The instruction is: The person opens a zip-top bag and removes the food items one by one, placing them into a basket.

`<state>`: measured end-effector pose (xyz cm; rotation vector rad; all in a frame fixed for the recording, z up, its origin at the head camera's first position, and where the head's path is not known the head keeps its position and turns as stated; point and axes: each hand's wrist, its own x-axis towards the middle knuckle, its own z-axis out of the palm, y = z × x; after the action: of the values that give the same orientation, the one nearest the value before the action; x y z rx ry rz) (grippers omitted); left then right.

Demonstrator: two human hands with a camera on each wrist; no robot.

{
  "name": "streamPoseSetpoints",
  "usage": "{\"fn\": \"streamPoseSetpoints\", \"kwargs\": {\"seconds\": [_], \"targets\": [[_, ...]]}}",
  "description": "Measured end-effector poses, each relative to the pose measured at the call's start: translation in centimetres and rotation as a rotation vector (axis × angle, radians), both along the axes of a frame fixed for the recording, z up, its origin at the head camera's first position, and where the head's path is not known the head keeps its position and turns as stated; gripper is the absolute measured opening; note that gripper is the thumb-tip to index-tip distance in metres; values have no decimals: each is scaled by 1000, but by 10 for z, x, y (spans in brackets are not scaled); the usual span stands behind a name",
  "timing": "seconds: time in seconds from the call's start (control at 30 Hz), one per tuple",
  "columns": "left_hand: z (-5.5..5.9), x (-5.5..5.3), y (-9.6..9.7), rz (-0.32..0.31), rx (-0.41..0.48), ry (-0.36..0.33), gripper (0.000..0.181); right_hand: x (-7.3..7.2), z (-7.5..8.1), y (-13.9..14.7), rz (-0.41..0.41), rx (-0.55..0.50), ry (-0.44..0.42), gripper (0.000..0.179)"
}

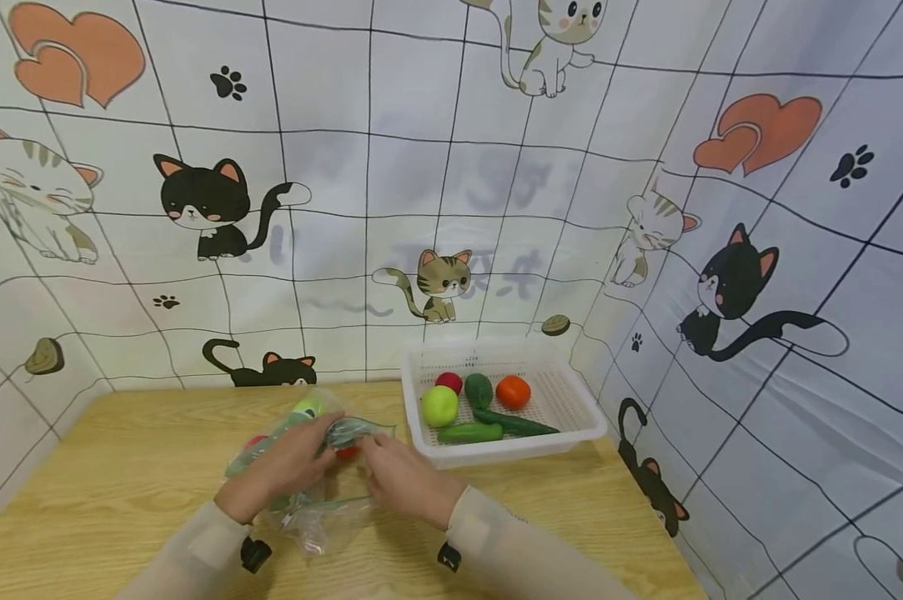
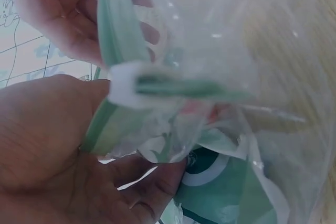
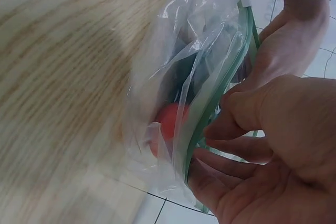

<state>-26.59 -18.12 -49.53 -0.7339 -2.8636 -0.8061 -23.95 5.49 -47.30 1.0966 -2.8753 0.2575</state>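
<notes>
A clear zip bag [image 1: 318, 533] with a green-edged mouth lies on the wooden table, between and below both hands. My left hand [image 1: 293, 458] holds the bag at its mouth, its fingers bent near the green strip in the left wrist view. On that strip sits a white slider [image 2: 123, 85]. My right hand [image 1: 408, 479] pinches the strip from the other side, thumb and fingers on the green edge [image 3: 218, 95]. Through the film show a round red thing [image 3: 172, 119] and a dark thing [image 3: 182, 74]; their kinds are unclear.
At the back right stands a white plastic basket [image 1: 489, 452] with a yellow-green round fruit [image 1: 439, 407], a tomato [image 1: 514, 392], two cucumbers [image 1: 471, 432] and other produce. Behind my left hand, a light green thing [image 1: 310, 406] shows through film. A cat-printed sheet [image 1: 331, 250] walls the table.
</notes>
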Motion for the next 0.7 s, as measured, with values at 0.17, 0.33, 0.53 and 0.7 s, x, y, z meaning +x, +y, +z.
{"fn": "streamPoseSetpoints", "kwargs": {"seconds": [0.17,0.33,0.53,0.7], "targets": [[0,0,1,-10,3,5,59,0,-4,0,-15,-1,5,54],[18,11,7,12,-11,-104,57,0,-9,0,-26,-21,17,59],[22,16,6,34,-22,-148,51,1,-15,-3,-67,-30,23,64],[15,15,2,34,5,-139,46,3,-19,-8,-80,-66,85,55]]}}
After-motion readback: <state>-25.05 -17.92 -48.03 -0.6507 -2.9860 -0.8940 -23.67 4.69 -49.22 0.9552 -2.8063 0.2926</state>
